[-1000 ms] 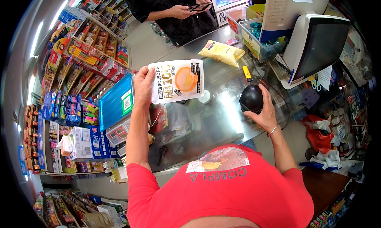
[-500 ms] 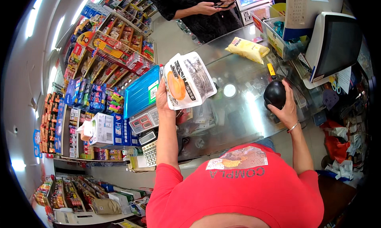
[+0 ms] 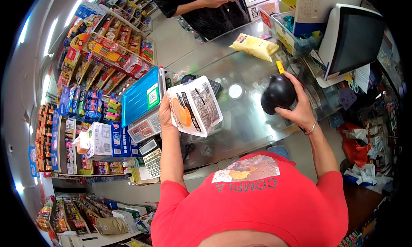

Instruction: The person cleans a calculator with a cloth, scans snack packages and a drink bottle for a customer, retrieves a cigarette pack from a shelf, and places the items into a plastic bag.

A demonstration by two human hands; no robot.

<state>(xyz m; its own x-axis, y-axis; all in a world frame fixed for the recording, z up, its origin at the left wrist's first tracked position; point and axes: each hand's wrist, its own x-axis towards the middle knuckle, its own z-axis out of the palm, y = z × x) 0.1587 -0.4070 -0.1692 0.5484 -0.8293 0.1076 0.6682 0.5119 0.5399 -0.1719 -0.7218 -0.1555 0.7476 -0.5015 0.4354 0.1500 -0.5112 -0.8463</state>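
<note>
My left hand (image 3: 165, 113) is closed on the side of a white sealed food tray (image 3: 198, 102) with an orange round picture on its printed sleeve. The tray is held tilted above the glass counter (image 3: 240, 131). On the right, my right hand (image 3: 303, 108) wraps its fingers and thumb around a glossy black ball-shaped barcode scanner (image 3: 277, 94). The scanner's front is turned toward the tray, with a gap between them. Just beyond the scanner lies a small yellow stick-like item (image 3: 280, 67). A yellow snack bag (image 3: 254, 47) rests farther back.
Beside my left hand stand a scale with a blue tray (image 3: 139, 99) and a calculator (image 3: 152, 163). A monitor (image 3: 356, 41) and a clear bin (image 3: 296, 43) occupy the right back. Across the counter a person in black (image 3: 206, 10) holds a phone. Stocked shelves (image 3: 116, 41) line the left.
The tray has come down nearer to me and turned, uncovering dark items on the counter behind it. The scanner has shifted slightly left in my right hand. The whole view has also shifted.
</note>
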